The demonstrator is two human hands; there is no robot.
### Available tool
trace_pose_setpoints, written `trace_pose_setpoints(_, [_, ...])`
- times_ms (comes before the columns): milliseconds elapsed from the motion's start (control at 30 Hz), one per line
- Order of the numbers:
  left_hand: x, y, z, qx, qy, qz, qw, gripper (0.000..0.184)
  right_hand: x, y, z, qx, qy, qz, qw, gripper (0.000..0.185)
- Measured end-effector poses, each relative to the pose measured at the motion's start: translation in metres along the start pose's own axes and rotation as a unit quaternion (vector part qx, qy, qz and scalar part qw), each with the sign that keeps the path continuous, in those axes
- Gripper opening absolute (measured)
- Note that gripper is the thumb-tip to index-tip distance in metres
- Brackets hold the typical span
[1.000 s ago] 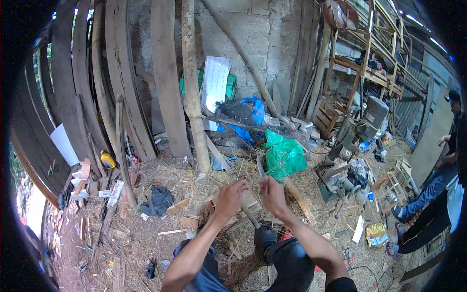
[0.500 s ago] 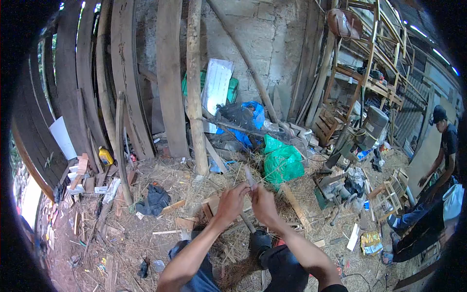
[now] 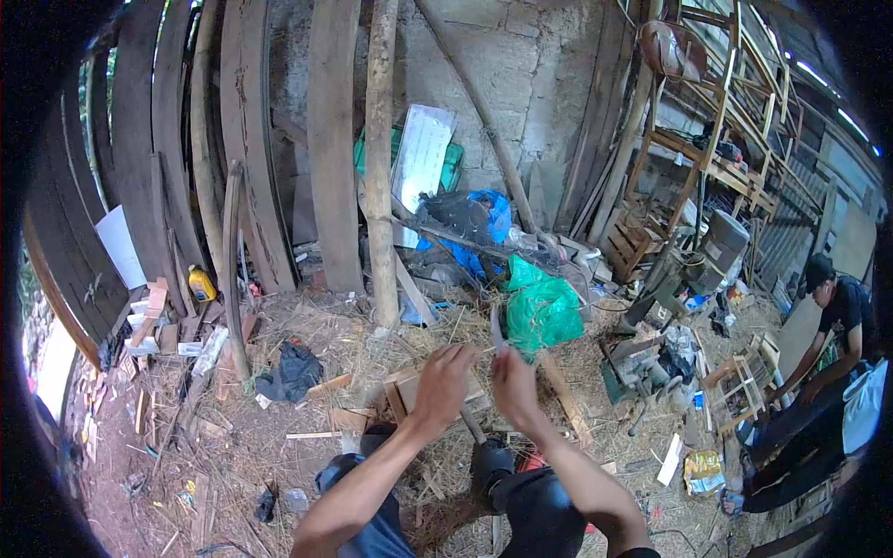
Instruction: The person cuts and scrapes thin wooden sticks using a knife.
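Here's the pale blade (image 3: 497, 327), just left of the green bag (image 3: 542, 307), long axis pointing forward from the right hand (image 3: 514, 379) closed around its base; left hand (image 3: 444, 383), farther from the bag, seemingly pinches a thin sliver (image 3: 486, 350).

Along the far edge of the straw-strewn floor (image 3: 246, 446), a green bag (image 3: 544, 314) lies right of a wooden post (image 3: 379, 177), blue plastic (image 3: 498, 219) behind it. Toward the far left corner, a yellow bottle (image 3: 202, 285) sits beside upright planks (image 3: 256, 139). Near the right edge, a person (image 3: 846, 312) in a dark cap bends beyond a gold packet (image 3: 704, 474).
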State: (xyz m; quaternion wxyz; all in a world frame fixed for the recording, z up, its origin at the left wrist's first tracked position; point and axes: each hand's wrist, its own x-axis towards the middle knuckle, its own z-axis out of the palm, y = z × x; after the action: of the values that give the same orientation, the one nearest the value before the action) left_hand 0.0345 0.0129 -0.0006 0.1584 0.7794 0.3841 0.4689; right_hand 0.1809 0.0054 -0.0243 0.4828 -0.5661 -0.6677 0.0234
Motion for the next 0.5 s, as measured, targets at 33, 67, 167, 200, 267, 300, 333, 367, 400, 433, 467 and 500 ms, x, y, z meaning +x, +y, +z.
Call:
trace_pose_setpoints(33, [0.0,-0.003,-0.002,0.015,0.003,0.007,1.0,0.014,0.0,0.004,0.001,-0.03,-0.027,-0.012,0.999,0.028])
trace_pose_setpoints(67, [-0.001,-0.005,-0.005,0.032,0.003,0.014,0.999,0.014,0.002,0.011,-0.003,-0.028,-0.025,-0.011,0.999,0.028])
trace_pose_setpoints(167, [-0.003,-0.004,-0.004,0.068,0.041,0.044,0.996,0.012,0.026,-0.006,-0.027,0.046,0.011,0.131,0.99,0.015])
trace_pose_setpoints(200, [-0.004,-0.006,0.0,0.066,0.042,0.044,0.996,0.012,0.018,0.0,-0.019,0.044,0.011,0.13,0.99,0.015])
trace_pose_setpoints(267, [-0.004,-0.013,0.01,0.061,0.032,0.062,0.996,0.013,-0.005,0.009,0.005,0.073,-0.036,-0.017,0.997,0.026])
trace_pose_setpoints(300, [-0.003,-0.012,0.01,0.061,0.032,0.063,0.996,0.013,-0.003,0.0,0.003,0.041,-0.084,0.027,0.995,0.03])
trace_pose_setpoints(333, [-0.003,-0.01,0.008,0.048,0.018,0.041,0.998,0.011,0.003,-0.004,-0.003,0.043,-0.083,0.028,0.995,0.03])
trace_pose_setpoints(367, [-0.003,-0.008,0.006,0.036,0.006,0.018,0.999,0.009,0.013,-0.006,-0.01,0.093,-0.049,0.078,0.991,0.031])
trace_pose_setpoints(400, [-0.004,-0.007,0.004,0.039,0.007,0.018,0.999,0.009,0.021,-0.005,-0.016,0.142,-0.016,0.128,0.981,0.031])
trace_pose_setpoints(433, [-0.005,-0.006,0.004,0.029,0.005,0.011,1.0,0.01,0.025,-0.002,-0.018,0.137,0.005,0.157,0.978,0.033])
trace_pose_setpoints(467, [-0.004,-0.003,0.004,0.018,0.004,0.005,1.0,0.011,0.024,0.003,-0.017,0.137,0.006,0.155,0.978,0.033])
trace_pose_setpoints(500, [-0.002,-0.001,0.001,0.018,0.006,0.007,1.0,0.011,0.02,0.005,-0.017,0.169,0.021,0.164,0.972,0.031])
